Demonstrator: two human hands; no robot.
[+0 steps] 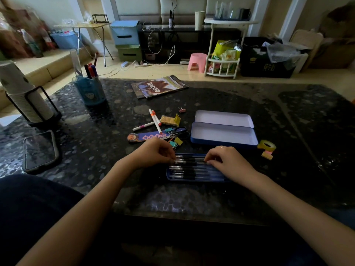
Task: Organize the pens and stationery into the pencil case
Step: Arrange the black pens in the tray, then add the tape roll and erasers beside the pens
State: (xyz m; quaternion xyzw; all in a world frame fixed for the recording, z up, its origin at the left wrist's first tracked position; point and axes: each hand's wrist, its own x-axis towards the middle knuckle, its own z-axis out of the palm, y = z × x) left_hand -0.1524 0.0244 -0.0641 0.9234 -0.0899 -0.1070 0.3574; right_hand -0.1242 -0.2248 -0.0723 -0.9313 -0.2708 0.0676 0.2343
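A blue pencil-case tray (pixel 173 179) lies near the table's front edge with several black pens (pixel 192 170) side by side in it. My left hand (pixel 155 151) pinches one end of a black pen at the tray's far side, and my right hand (pixel 226 159) pinches the other end. Behind the tray stands the open blue pencil case (pixel 223 134), pale inside and holding nothing, its lid (pixel 223 118) folded back. Loose to its left lie white markers (pixel 155 120), scissors (pixel 177 132), a bookmark (pixel 144 136), binder clips (pixel 177 141) and an eraser (pixel 170 120).
A tape roll (pixel 266 145) and small erasers (pixel 267 155) sit right of the case. A phone (pixel 40 150) lies at the left, with a cup stack in a holder (pixel 23 93) and a blue pen pot (pixel 90 89) behind it. A magazine (pixel 159 86) lies at the back.
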